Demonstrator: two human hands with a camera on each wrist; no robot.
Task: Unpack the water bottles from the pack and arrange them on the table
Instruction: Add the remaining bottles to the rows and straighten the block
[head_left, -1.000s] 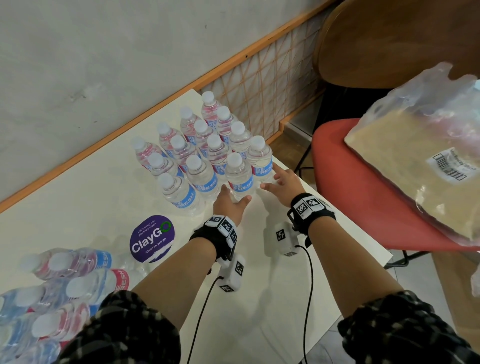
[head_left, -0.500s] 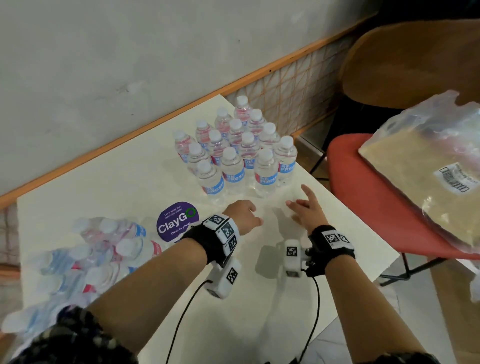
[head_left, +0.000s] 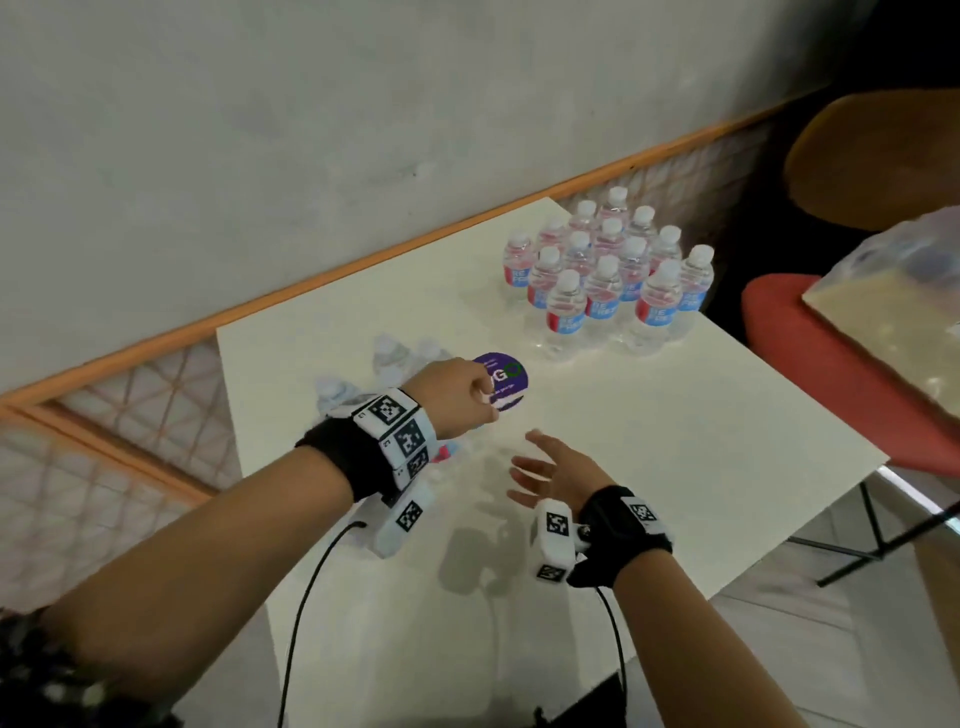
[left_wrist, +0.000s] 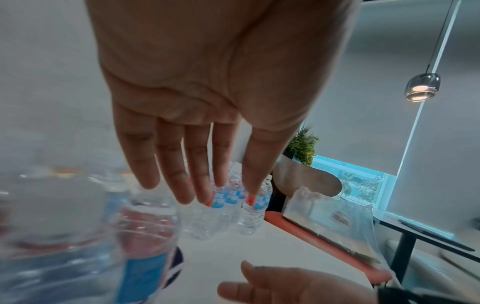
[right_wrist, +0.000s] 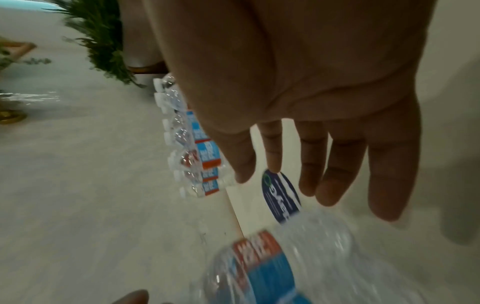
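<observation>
Several upright water bottles (head_left: 608, 275) with blue-and-red labels stand clustered at the far right corner of the white table (head_left: 675, 441). The pack of lying bottles (head_left: 389, 358) is at the table's left, mostly hidden behind my left wrist. It shows blurred and close in the left wrist view as the pack (left_wrist: 103, 246), and in the right wrist view one lying bottle (right_wrist: 272, 267) is visible. My left hand (head_left: 467, 400) hovers over the pack, its fingers (left_wrist: 182, 185) straight and holding nothing. My right hand (head_left: 540, 467) hangs above the table beside it, fingers (right_wrist: 324, 185) spread and empty.
A round purple sticker (head_left: 506, 382) lies on the table just past my left hand. To the right, a red chair (head_left: 810, 353) carries a plastic wrap with a cardboard tray (head_left: 883, 280). A brown chair back (head_left: 872, 161) stands behind it. A grey wall runs along the table's far side.
Both hands have drawn back from the standing bottles and moved left toward the lying pack. The head view has swung left with them.
</observation>
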